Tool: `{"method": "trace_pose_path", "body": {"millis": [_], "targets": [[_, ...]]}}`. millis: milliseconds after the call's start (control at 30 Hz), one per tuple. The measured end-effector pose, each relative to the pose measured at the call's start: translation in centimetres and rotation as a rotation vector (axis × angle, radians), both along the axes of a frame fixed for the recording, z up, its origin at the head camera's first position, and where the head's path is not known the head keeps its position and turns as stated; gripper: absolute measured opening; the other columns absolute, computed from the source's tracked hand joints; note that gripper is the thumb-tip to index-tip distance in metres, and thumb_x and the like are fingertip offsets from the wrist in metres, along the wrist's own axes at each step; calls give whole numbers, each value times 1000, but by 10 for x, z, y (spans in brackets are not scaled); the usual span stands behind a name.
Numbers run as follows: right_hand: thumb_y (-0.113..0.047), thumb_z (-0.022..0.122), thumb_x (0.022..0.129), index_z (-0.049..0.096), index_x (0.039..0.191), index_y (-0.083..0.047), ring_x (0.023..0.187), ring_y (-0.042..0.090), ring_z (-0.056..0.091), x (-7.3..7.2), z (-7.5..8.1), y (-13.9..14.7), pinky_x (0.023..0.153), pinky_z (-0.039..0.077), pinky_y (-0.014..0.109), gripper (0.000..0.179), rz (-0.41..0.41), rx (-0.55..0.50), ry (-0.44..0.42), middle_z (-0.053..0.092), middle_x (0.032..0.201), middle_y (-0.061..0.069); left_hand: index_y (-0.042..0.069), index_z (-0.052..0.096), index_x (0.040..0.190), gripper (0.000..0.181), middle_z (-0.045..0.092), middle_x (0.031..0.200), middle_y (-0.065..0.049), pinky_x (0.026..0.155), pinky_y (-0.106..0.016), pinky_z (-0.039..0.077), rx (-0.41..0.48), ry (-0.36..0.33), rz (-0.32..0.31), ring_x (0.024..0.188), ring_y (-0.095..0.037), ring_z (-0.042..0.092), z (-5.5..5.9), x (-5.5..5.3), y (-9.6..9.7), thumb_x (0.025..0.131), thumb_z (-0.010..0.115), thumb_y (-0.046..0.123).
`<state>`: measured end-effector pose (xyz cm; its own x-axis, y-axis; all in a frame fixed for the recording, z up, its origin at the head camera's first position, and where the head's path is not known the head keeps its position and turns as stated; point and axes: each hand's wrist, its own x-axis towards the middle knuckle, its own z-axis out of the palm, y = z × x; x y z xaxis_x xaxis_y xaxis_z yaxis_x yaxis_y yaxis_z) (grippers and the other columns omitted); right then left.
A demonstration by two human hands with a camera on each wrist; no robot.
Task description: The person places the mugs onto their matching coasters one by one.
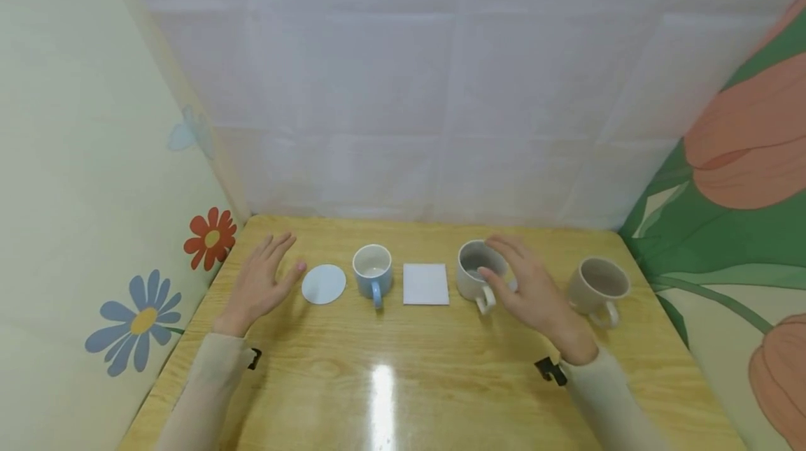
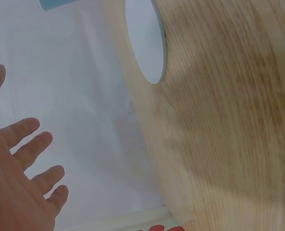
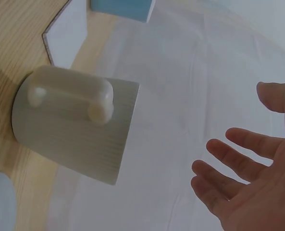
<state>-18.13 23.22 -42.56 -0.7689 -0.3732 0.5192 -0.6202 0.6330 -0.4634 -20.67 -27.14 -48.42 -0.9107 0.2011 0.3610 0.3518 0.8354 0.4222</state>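
Observation:
My left hand (image 1: 261, 283), fingers spread and holding nothing, hovers left of a round white coaster (image 1: 324, 284). In the left wrist view its fingers (image 2: 32, 150) are apart from that coaster (image 2: 148, 41). My right hand (image 1: 534, 290) is held over the table beside a pale grey mug (image 1: 469, 283), overlapping its rim in the head view. The right wrist view shows a gap between the fingers (image 3: 238, 156) and this upright mug (image 3: 80, 137). Another round coaster (image 3: 0, 202) lies close to the mug, mostly hidden behind my right hand in the head view.
Between the round coaster and the grey mug stand a light blue mug (image 1: 367, 284) and a square white coaster (image 1: 425, 284). A greyish-beige mug (image 1: 582, 291) stands at the right. The wooden table (image 1: 315, 395) meets a white cloth backdrop (image 1: 403, 87) and printed side panels.

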Motion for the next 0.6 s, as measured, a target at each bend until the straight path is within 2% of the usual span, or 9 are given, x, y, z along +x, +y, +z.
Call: {"method": "trace_pose_path", "body": {"millis": [200,433,500,600], "targets": [[-8,75,98,60,143,4,137,43,58,0,-6,-8,114,46,64,49,39,-38,19,61,148,23,4,48,159,67,46,166,-21,124,-76,24,8,-25,2,158,-54,28,-4,1,0,107,62,44],[-6,73,99,61,143,3,137,41,59,2,-11,-17,114,47,60,46,70,-80,-18,62,147,21,5,47,161,68,44,167,-20,122,-79,23,7,-46,10,157,-55,28,-10,2,-2,106,63,43],[-5,72,100,61,143,2,136,39,60,2,-13,-20,116,48,53,45,80,-90,-20,63,146,21,5,47,160,68,45,166,-21,122,-79,23,13,-46,9,157,-56,28,-11,4,-2,106,63,43],[-3,73,99,62,141,2,135,39,60,1,-15,-23,121,44,34,44,94,-108,-5,65,143,20,3,49,159,66,46,165,-21,123,-77,23,17,-45,6,156,-56,29,-12,5,-1,107,63,42]]}}
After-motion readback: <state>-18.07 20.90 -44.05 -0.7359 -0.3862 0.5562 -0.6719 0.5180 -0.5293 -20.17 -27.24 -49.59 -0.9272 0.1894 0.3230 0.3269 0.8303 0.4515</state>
